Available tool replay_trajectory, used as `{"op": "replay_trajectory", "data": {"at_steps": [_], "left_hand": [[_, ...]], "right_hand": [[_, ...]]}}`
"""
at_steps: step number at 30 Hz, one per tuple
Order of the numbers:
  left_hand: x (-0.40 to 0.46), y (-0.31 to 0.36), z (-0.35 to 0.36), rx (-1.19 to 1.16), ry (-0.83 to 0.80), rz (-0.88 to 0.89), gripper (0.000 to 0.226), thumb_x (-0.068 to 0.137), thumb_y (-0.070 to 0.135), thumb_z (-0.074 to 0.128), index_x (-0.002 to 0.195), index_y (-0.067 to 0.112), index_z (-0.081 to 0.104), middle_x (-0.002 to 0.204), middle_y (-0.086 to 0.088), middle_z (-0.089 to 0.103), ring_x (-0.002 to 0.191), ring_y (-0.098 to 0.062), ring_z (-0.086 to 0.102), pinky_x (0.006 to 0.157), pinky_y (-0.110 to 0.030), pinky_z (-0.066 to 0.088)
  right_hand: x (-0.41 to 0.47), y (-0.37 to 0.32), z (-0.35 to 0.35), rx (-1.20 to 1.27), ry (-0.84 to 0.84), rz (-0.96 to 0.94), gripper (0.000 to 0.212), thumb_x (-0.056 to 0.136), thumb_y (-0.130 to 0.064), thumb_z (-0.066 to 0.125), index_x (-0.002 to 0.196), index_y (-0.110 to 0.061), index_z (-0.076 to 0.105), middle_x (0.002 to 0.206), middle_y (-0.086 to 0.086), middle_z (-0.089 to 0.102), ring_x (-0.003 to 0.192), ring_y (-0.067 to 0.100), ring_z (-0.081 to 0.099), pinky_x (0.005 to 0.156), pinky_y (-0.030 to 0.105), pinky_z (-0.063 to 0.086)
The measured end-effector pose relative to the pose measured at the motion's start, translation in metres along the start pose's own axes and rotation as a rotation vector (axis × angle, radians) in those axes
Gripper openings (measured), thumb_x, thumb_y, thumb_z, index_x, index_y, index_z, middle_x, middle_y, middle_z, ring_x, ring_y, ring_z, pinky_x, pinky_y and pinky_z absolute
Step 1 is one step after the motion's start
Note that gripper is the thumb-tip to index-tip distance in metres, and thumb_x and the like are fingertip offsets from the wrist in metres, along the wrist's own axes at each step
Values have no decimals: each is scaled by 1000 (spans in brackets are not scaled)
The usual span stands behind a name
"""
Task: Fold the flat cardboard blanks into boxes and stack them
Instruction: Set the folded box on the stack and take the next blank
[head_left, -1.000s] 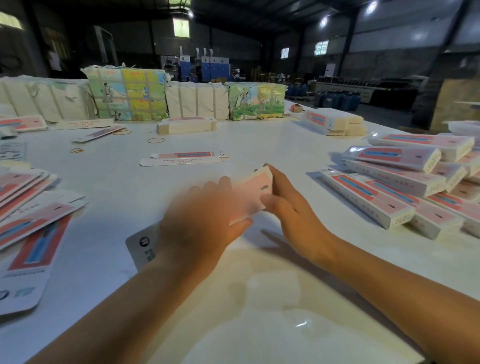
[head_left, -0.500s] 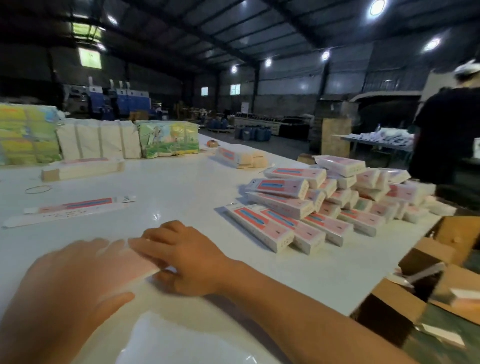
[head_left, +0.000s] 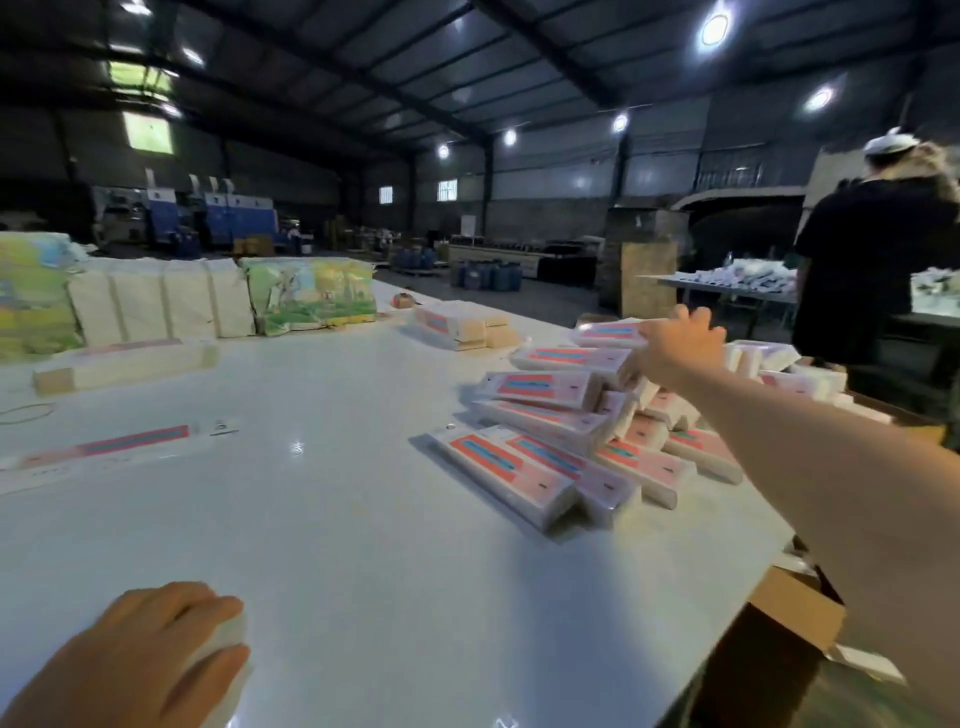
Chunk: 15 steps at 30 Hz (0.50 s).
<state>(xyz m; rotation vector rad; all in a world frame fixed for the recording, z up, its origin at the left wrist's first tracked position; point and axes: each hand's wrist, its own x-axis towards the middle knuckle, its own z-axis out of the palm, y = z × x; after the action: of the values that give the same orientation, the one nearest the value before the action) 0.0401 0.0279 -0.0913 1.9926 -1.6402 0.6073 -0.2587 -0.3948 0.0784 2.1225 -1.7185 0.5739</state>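
**Right hand at the stack, left hand parked on a white piece**

Left to right. At the far L edge of the glossy white table (head_left: 337, 519) lay one flat white cardboard blank with a pink-and-blue stripe (head_left: 119, 447), unfolded, well apart from both hands. Behind it a long plain cardboard-ended packet (head_left: 124, 364) sat near the wrapped white and green-printed bundles (head_left: 218, 306) at the back.

Bottom L: the left hand (head_left: 140, 660) rested on a small white cardboard piece (head_left: 223, 644), fingers curled over its top and thumb along its side – a hold, though blur and the frame edge hid most of the piece, so can't say if it was a blank or a half-made box.

Centre-R: the heap of folded white boxes with pink-and-blue labels (head_left: 561, 441), approx. a dozen or more, lay in loose overlapping layers, not squared up. They looked long, shallow and closed, label side up; a few more folded boxes (head_left: 457, 327) sat farther back.

The right hand (head_left: 675, 348) was stretched out at the top of the heap, fingers mostly straight and spread, touching the topmost box (head_left: 610, 332); whether it was pinching it I couldn't tell.

Progress, as a judgement: well along – many boxes done & stacked, at least one blank left, maybe the piece under the L hand too. Far R, another person in a dark top (head_left: 872, 270) stood at a separate table.
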Motion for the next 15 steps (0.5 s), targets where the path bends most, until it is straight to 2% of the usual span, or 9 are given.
{"op": "replay_trajectory", "data": {"at_steps": [1,3,6,7,9,12,15], "left_hand": [[2,2,-2,9,21,5,47,88,64,29,102,25,51,99,13,47,76,-14,43,55,-38,46],[5,11,-9,4,42,-14,37,79,56,41,102,27,51,97,13,47,77,-12,43,53,-39,48],[7,31,-27,17,-17,-66,30,71,46,42,91,31,60,91,14,53,79,-10,48,54,-34,48],[6,37,-33,31,-39,-76,30,72,45,41,86,32,65,87,16,57,80,-10,51,55,-33,49],[6,47,-40,37,-111,-148,45,73,50,33,90,29,69,92,16,61,89,-5,50,68,-31,50],[4,53,-44,-20,-205,-288,63,70,59,16,106,35,62,107,24,52,106,-2,44,86,-21,38],[3,55,-45,-9,-200,-275,57,78,53,22,110,29,63,113,17,55,110,-7,45,92,-22,36]], "right_hand": [[-3,6,9,-63,-42,-5,36,93,-33,47,128,-29,55,132,12,44,122,34,35,97,44,34],[-8,6,14,-82,-20,-33,35,91,-31,48,125,-28,58,133,12,44,125,33,33,99,44,35],[-15,-31,-15,149,105,-128,41,89,-17,50,129,-21,55,142,13,36,132,33,25,105,50,26],[-21,-52,-31,240,141,-197,41,90,-16,48,131,-20,54,143,12,39,132,33,27,105,50,26],[-47,-100,-65,442,167,-383,37,92,-17,46,127,-20,59,136,12,51,126,34,40,103,49,34],[-123,-165,-93,776,92,-696,28,92,-19,51,115,-19,67,121,6,65,113,27,55,98,41,43],[-214,-212,-76,806,-146,-961,28,92,-20,50,113,-21,68,118,1,66,109,24,57,94,36,45]]}}
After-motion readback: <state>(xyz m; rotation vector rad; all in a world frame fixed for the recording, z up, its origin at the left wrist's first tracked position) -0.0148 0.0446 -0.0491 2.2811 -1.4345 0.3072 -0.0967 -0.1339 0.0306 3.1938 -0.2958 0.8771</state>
